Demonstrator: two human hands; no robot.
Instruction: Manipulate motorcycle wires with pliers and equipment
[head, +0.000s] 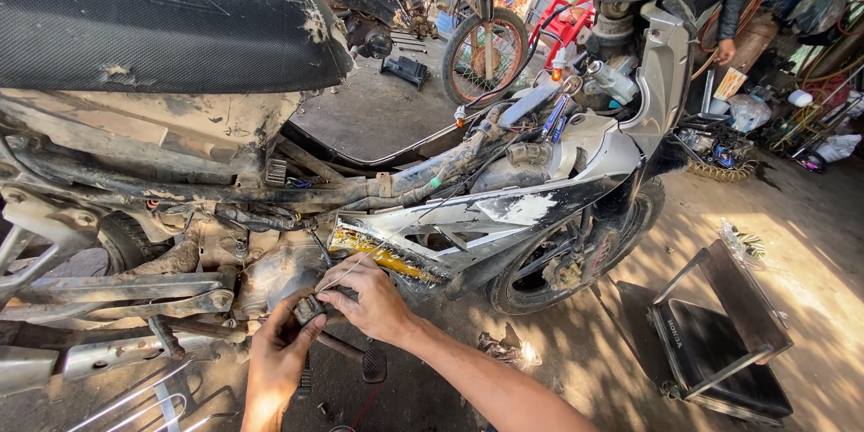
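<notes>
Both hands work low at the motorcycle's engine [270, 274]: left hand [274, 355] clamped on a small dark part [309, 309], right hand [369, 299] pinching a thin cable [346, 272]; part not yet seated.

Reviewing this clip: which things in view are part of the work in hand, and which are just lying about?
In hand:
left hand and right hand on a small dark part
thin cable
motorbike engine area

Lying about:
black toolbox with open lid
spare wheel
red stool
crumpled rag
</notes>
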